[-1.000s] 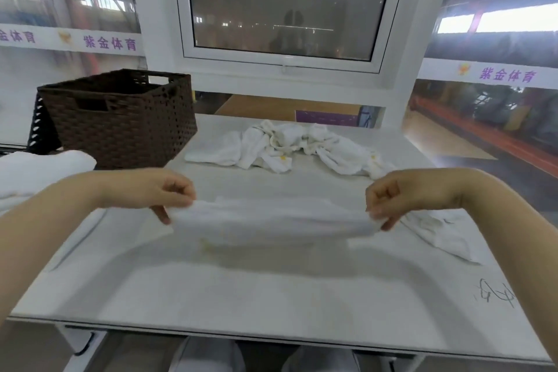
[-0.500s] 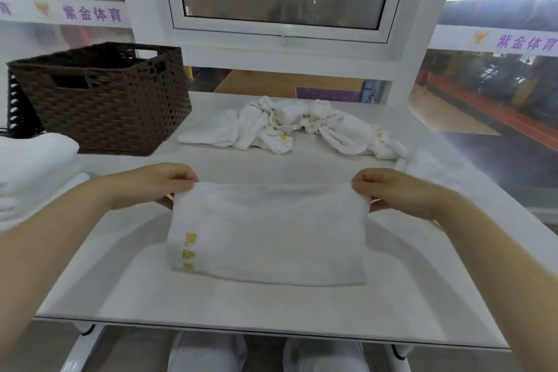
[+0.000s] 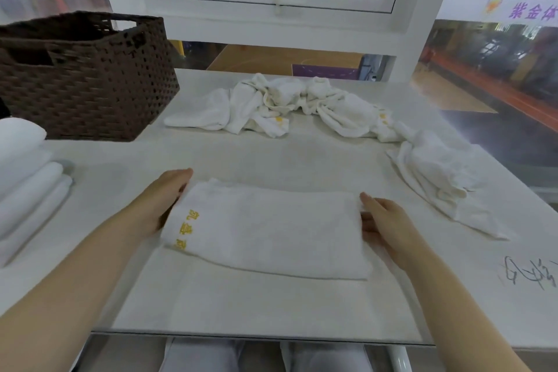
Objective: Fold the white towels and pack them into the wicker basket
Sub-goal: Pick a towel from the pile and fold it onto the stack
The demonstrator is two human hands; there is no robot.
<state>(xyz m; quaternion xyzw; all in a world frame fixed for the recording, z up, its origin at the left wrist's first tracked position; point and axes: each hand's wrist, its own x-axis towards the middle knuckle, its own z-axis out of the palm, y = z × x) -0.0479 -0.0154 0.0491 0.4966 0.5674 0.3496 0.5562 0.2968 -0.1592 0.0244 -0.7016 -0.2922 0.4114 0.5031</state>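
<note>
A folded white towel with yellow embroidered characters lies flat on the table in front of me. My left hand rests against its left edge with straight fingers. My right hand touches its right edge, fingers extended. A dark brown wicker basket stands at the back left. A heap of crumpled white towels lies at the back centre, and another loose towel lies at the right.
A stack of folded white towels sits at the left edge. The white table ends just before my knees. A window frame rises behind the table. Black scribbles mark the table's right side.
The towel went from being held up by its top corners to lying flat on the table. Both hands let go of the corners and now lie at its side edges.
</note>
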